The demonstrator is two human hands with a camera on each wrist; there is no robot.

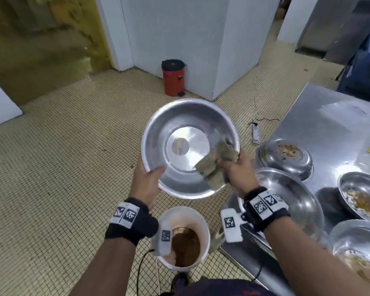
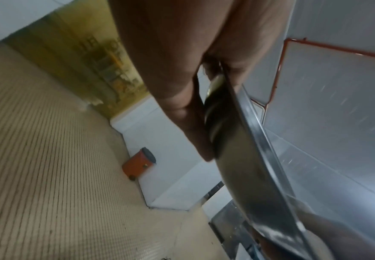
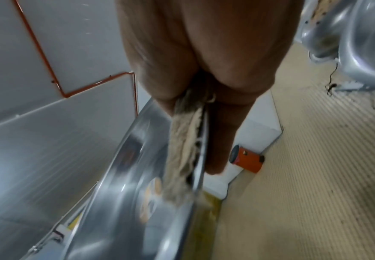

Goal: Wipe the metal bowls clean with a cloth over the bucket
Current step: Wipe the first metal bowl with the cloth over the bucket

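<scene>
- Metal bowl [image 1: 189, 146]: round, polished steel, shallow sloping wall, flat circular base, rolled rim. It is held tilted in the air, interior toward the head camera, above the bucket [image 1: 183, 236] and the tiled floor [image 1: 62, 157]. The interior reads clean and reflective.
- Left hand [image 1: 146, 181]: grasps the bowl at its lower-left rim, thumb inside the rim, fingers behind the outer wall (the left wrist view shows the rim edge-on between thumb and fingers).
- Right hand [image 1: 237, 174]: clenched around the cloth [image 1: 215, 165] at the bowl's right rim; the fingers lie behind the bowl wall in the right wrist view.
- Cloth: beige, coarse woven texture, frayed at the edge, folded over the rim and lying against the inner wall at lower right.
- Bucket: white plastic, cylindrical, standing on the floor beside the surface [image 1: 329, 116]; it contains brown liquid, and its inner wall is stained reddish-brown.
- Surface: sheet steel, brushed finish. It carries further metal bowls; one [image 1: 286, 157] holds brown food residue at its base, another [image 1: 360, 195] holds yellowish-brown residue, and a large one [image 1: 291, 195] lies just under the right wrist.
- Pedal bin [image 1: 173, 77]: red cylindrical body, black lid, on the floor against a white wall.
- Floor: small square beige tiles.
</scene>
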